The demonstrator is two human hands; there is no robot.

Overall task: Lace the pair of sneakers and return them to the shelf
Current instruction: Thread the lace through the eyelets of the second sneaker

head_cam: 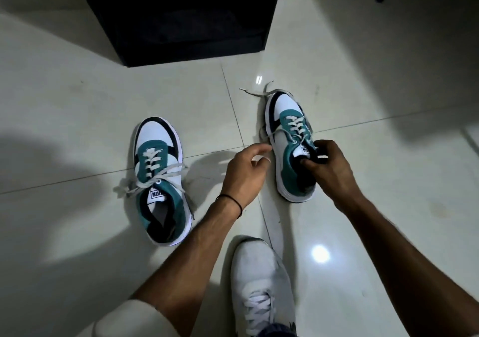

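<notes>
- Lacing the right sneaker [290,150] is the step in hand, as you can judge from its lace [278,133]: threaded through the lower eyelets only, with both loose ends trailing on the floor past its toe.
- Your right hand [329,166] is closed on that sneaker's collar beside the tongue, thumb inside the opening, steadying it.
- Your left hand [246,173] hangs half curled just beside the sneaker's left flank; the fingers [259,151] are near the lace there, but whether they pinch it cannot be told.
- The left sneaker [162,181] stands well apart from the right one, to its left and nearer you, its lace crossed up the front and spread loose at the top, not tied.
- Next, you probably need one free end drawn back from the toe and fed through the next open eyelet, while the right hand keeps the sneaker from sliding.
- The floor [77,118] is glossy pale tile that mirrors the lamps, so it looks slippery.
- Beyond the right sneaker, up and left, stands a dark cabinet [181,17], likely the shelf; the room is dim.
- Your own white shoe [261,282] is planted nearer you than the right sneaker.
</notes>
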